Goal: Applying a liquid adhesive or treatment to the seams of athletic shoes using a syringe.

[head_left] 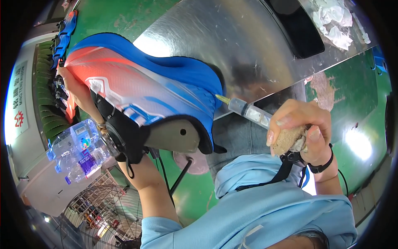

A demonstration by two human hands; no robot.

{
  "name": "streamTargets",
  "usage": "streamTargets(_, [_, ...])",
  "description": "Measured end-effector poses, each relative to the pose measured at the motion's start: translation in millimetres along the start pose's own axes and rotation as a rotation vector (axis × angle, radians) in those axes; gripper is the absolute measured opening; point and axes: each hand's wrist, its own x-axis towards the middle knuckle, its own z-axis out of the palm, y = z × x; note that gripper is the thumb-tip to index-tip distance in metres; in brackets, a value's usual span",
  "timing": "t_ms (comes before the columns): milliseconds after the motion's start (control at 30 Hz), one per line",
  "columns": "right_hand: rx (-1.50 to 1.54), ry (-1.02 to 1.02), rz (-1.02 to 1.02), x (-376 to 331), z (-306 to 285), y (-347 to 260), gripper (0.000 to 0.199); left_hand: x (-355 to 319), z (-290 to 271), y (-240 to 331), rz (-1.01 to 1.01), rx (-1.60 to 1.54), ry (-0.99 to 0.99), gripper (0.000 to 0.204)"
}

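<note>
A sports shoe upper (137, 83), coral red fading through white to blue, is stretched over a grey last (174, 135) with a dark hole in it. My left hand (78, 93) grips the shoe at its coral end, its fingers partly hidden behind it. My right hand (306, 124) is wrapped round a clear syringe (255, 114) with a yellowish tip, and a tan, rough-looking wad (288, 141) is held in the same hand. The syringe's tip points left at the shoe's blue edge; whether it touches, I cannot tell.
Beyond the shoe lies a metal tabletop (240, 45) with a black, glossy, rounded object (296, 29) and crumpled white tissue (333, 23). Clear plastic bottles (78, 149) are at the left, near my wrist. A wire-caged fan (99, 211) stands lower left, and more shoes (64, 37) line the far left.
</note>
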Motion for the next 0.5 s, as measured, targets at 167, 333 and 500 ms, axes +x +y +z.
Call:
streamTargets(167, [-0.094, -0.037, 0.037, 8, 3, -3, 0.044, -83, 39, 1, -0.118, -0.082, -0.045, 0.053])
streamTargets(333, [-0.057, 0.032, 0.11, 17, 18, 4, 0.05, -31, 18, -40, -0.261, -0.245, 0.07, 0.052])
streamTargets(500, [-0.114, 0.054, 0.15, 25, 20, 6, 0.046, -68, -38, -55, -0.099, 0.213, 0.319, 0.033])
